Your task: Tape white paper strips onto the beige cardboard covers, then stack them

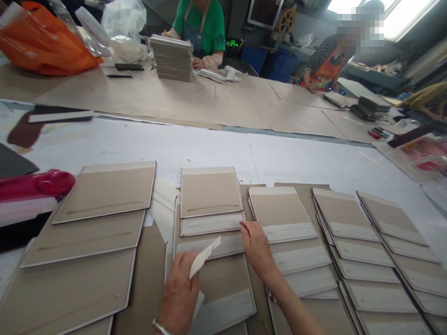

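Rows of tan cardboard panels with white strips along their lower edges lie overlapped on the table in front of me. My left hand is closed on a small white paper strip, held up over the middle column of panels. My right hand rests on the edge of the second panel of that middle column, fingers curled and pressing at its white strip. The top middle panel shows a thin glue line.
A pink and white tool lies at the left. Another panel column sits left, more columns right. Across the table a person in green sits behind a stack of boards, another person works at the far right, an orange bag far left.
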Tool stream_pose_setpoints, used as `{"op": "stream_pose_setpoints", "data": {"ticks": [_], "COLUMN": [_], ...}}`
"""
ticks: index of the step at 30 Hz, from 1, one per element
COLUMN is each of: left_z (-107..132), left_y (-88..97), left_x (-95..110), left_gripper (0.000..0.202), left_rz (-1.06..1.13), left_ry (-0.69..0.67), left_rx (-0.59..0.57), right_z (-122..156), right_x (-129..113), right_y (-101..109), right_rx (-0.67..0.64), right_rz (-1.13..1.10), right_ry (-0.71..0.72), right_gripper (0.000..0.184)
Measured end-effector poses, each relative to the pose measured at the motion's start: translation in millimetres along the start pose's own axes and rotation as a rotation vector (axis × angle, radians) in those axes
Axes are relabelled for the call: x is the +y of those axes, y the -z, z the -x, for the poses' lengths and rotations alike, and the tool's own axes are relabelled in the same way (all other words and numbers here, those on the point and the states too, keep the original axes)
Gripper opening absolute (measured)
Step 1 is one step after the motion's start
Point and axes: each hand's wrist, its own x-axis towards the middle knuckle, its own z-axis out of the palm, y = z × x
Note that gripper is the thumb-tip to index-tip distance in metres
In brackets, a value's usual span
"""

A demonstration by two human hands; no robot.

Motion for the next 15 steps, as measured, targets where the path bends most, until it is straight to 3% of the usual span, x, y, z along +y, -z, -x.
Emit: {"op": "stream_pose_setpoints", "data": {"ticks": [2,5,9,12,15], "left_z": [-10.0,-20.4,-22.8,-22.2,-22.3], "left_y": [4.7,3.2,-2.0,-3.3,-4.0], "left_x": [-18.0,-37.8,-43.7,-41.7,-42.0], "left_gripper": [0.029,0.037,0.035,0.035,0.037], "left_rz": [-0.244,-0.486,-0.581,-0.590,-0.587], "left_ry": [-0.272,-0.479,-0.537,-0.535,-0.530], "left_rx": [0.068,0.060,0.073,0.101,0.118], "right_z": [-10.8,-17.0,-17.2,-21.3,-27.2], "right_x": [9.6,14.1,13.7,14.7,15.1], "right_y": [-4.2,-14.3,-21.8,-20.7,-18.1], "right_rx": [-0.009,-0.014,0.090,0.085,0.081], "right_rz": [0.227,0.427,0.438,0.353,0.274], "right_ry": [0.066,0.080,0.050,0.022,-0.003], "right_gripper": [0.021,0.017,0.011,0.003,0.010]}}
